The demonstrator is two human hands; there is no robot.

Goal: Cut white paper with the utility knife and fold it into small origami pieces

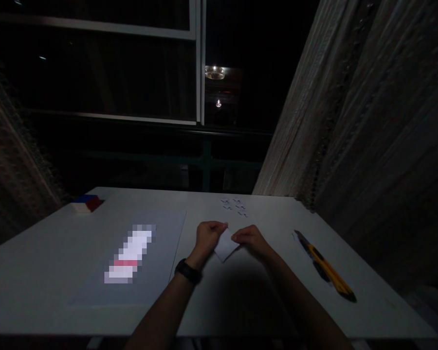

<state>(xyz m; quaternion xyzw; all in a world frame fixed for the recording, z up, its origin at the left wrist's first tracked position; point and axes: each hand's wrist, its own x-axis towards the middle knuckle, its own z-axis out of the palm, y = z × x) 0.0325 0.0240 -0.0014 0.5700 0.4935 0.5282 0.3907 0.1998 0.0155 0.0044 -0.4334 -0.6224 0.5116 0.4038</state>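
A small white piece of paper [226, 247], turned like a diamond, is held just above the table between my two hands. My left hand [208, 238], with a dark watch on its wrist, pinches the paper's upper left edge. On the other side, my right hand [252, 238] grips the upper right edge between thumb and fingers. Whether the paper is folded is too dim to tell. Beyond my hands, several small dark-marked pieces [234, 206] lie in two rows on the white table.
A yellow and black utility knife [326, 268] lies at the right. On the left is a large pale sheet [160, 282] with a blurred-out bright rectangle [131, 253]. A coloured cube [86, 203] sits at the far left corner of the table [32, 272]. Curtains [295, 112] hang beside the window.
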